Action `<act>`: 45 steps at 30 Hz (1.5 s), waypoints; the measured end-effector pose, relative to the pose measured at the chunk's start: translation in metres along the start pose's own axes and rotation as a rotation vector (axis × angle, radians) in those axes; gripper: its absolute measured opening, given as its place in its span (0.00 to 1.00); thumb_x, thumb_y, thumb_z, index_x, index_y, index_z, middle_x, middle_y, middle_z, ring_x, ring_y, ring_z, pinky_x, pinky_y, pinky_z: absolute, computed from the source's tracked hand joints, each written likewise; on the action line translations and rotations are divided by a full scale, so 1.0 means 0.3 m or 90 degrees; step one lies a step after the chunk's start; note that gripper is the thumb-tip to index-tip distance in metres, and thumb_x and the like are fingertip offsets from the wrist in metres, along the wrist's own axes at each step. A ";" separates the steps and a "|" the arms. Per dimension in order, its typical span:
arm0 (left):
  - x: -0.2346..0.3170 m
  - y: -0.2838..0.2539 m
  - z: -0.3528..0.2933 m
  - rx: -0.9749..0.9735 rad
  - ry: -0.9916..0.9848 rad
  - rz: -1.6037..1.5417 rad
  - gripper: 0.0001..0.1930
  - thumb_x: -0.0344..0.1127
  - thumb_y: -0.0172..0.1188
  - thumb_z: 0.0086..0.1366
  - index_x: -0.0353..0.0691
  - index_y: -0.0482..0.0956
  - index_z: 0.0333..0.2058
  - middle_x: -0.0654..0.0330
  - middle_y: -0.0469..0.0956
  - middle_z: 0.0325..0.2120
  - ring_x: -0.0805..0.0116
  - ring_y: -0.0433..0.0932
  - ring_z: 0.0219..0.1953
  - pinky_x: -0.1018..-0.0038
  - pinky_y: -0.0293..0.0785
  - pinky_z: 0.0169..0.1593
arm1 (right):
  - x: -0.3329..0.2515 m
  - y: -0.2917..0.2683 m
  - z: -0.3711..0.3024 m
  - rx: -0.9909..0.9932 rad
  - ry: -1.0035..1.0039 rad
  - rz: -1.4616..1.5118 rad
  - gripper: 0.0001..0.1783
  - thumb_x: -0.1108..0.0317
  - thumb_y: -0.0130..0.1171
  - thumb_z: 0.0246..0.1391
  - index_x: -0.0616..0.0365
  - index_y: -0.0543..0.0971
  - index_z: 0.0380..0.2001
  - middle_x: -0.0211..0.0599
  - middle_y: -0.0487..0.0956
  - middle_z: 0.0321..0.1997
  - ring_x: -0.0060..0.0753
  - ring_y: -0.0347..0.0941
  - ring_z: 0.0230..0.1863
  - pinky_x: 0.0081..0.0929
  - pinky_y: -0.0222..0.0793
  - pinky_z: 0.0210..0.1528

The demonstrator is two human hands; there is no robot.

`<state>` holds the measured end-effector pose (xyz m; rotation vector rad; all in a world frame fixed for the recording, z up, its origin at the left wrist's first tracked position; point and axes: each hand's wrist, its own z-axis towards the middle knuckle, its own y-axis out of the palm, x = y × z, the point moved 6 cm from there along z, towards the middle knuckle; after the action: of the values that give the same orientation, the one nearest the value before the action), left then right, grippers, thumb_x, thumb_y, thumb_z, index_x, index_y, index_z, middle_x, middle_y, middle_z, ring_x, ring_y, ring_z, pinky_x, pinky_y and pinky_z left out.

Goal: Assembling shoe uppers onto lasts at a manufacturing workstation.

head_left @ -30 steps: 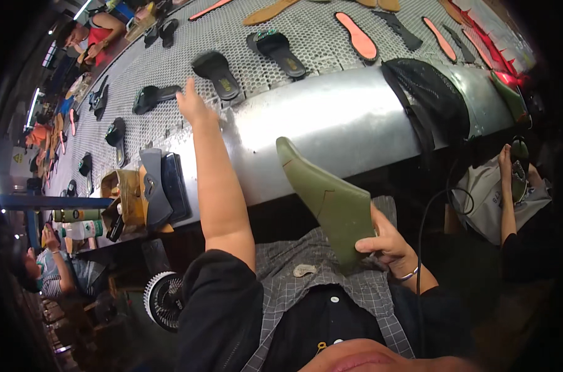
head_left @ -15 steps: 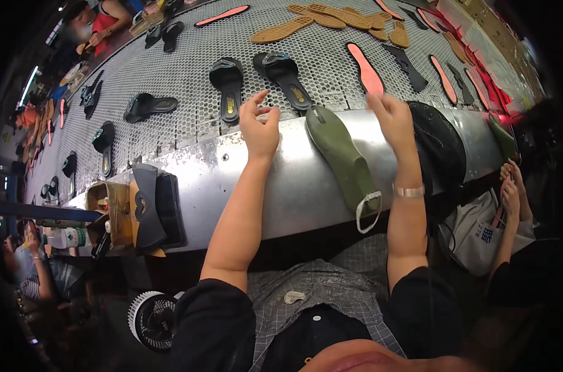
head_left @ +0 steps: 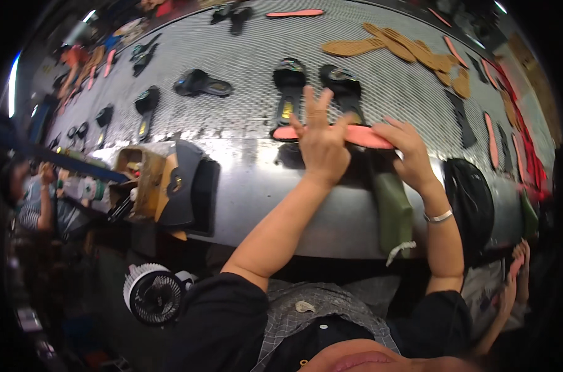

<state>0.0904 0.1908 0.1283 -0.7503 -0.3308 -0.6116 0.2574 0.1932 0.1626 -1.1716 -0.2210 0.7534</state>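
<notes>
Metal conveyor belt (head_left: 232, 124) w/ sandals (head_left: 289, 87), both hands on pink insole (head_left: 362, 136).

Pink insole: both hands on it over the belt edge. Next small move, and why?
Probably lower the pink insole onto the olive-green shoe piece below it. The left hand and right hand each pinch an end, holding it level above that piece, which hangs over the metal conveyor rim.

Both arms extended forward, hands close together. Left hand (head_left: 321, 146) fingers splayed upward; right hand (head_left: 408, 152) curled in a pinch, wrist bent.
</notes>
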 end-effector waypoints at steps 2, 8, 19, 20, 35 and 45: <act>-0.055 0.018 -0.018 -0.087 -0.017 -0.042 0.08 0.23 0.54 0.45 0.44 0.73 0.26 0.52 0.70 0.45 0.49 0.59 0.59 0.44 0.47 0.59 | 0.077 0.023 -0.009 0.040 0.026 -0.047 0.31 0.76 0.63 0.32 0.57 0.72 0.48 0.42 0.72 0.52 0.50 0.64 0.55 0.38 0.55 0.58; -0.044 0.118 -0.048 -0.217 -0.104 -0.120 0.14 0.20 0.53 0.43 0.42 0.67 0.30 0.60 0.73 0.28 0.57 0.74 0.37 0.50 0.51 0.59 | 0.860 -0.214 -0.254 -0.097 0.685 -0.503 0.26 0.54 0.60 0.46 0.61 0.74 0.44 0.50 0.76 0.44 0.53 0.72 0.46 0.46 0.69 0.45; -0.054 0.105 -0.034 -0.169 -0.138 -0.104 0.17 0.20 0.55 0.43 0.44 0.70 0.34 0.62 0.74 0.29 0.58 0.74 0.38 0.48 0.52 0.59 | 0.941 -0.170 -0.366 -0.127 0.632 -0.536 0.12 0.65 0.47 0.55 0.63 0.73 0.36 0.50 0.77 0.38 0.54 0.74 0.41 0.45 0.70 0.41; -0.049 0.102 -0.031 -0.172 -0.141 -0.109 0.17 0.20 0.55 0.43 0.44 0.70 0.34 0.62 0.74 0.30 0.58 0.74 0.39 0.48 0.52 0.59 | 0.942 -0.185 -0.369 -0.120 0.627 -0.533 0.11 0.66 0.47 0.55 0.62 0.73 0.36 0.50 0.77 0.38 0.54 0.74 0.41 0.45 0.70 0.41; -0.046 0.044 -0.007 -0.072 -0.136 -0.155 0.17 0.19 0.51 0.44 0.44 0.73 0.35 0.60 0.74 0.32 0.58 0.72 0.40 0.49 0.54 0.57 | -0.010 -0.251 -0.467 -0.159 0.351 -0.380 0.09 0.73 0.56 0.42 0.54 0.81 0.29 0.48 0.75 0.25 0.51 0.72 0.32 0.43 0.65 0.34; 0.054 -0.172 -0.020 0.180 -0.014 -0.251 0.36 0.17 0.51 0.40 0.48 0.69 0.54 0.57 0.71 0.42 0.53 0.68 0.43 0.65 0.61 0.51 | -0.263 -0.255 -0.564 0.185 0.418 0.397 0.31 0.78 0.54 0.48 0.66 0.63 0.58 0.46 0.65 0.60 0.35 0.61 0.60 0.27 0.52 0.60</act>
<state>0.0713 0.1506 0.1596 -0.4201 -0.5791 -0.9056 0.3203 0.0023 0.1804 -1.1497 0.8099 0.8541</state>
